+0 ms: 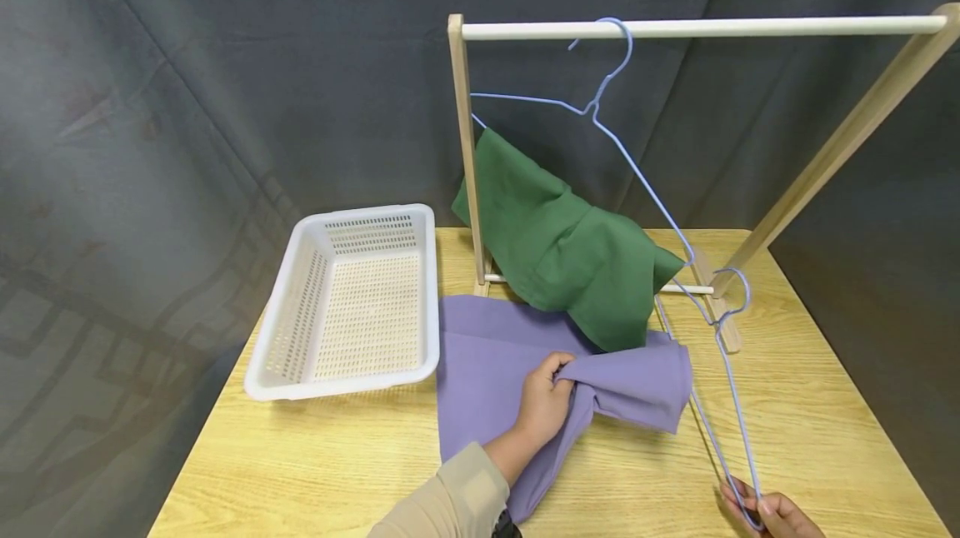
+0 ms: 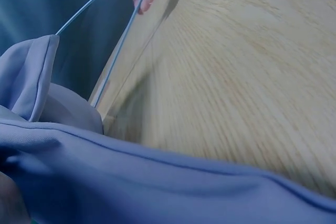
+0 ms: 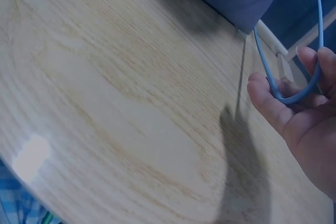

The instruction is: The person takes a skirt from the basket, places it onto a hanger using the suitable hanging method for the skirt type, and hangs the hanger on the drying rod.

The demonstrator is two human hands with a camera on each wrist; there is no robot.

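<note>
My left hand (image 1: 545, 401) grips a purple cloth (image 1: 487, 371) near its middle, bunching it between thumb and fingers. Part of the cloth is folded over to the right, across the lower bar of a blue wire hanger (image 1: 738, 388). At the hanger's right end, my right hand (image 1: 768, 511) holds the rounded corner, fingers curled about the wire; the right wrist view shows this hanger corner (image 3: 294, 98) in the fingers. In the left wrist view, purple fabric (image 2: 157, 177) fills the bottom and the left hand is mostly hidden.
A wooden rack (image 1: 697, 27) stands at the back right. From its rail hangs another blue hanger (image 1: 645, 176), tilted, with a green cloth (image 1: 570, 238) draped over it. A white perforated basket (image 1: 341, 388) sits at the left on the wooden table (image 1: 300, 471).
</note>
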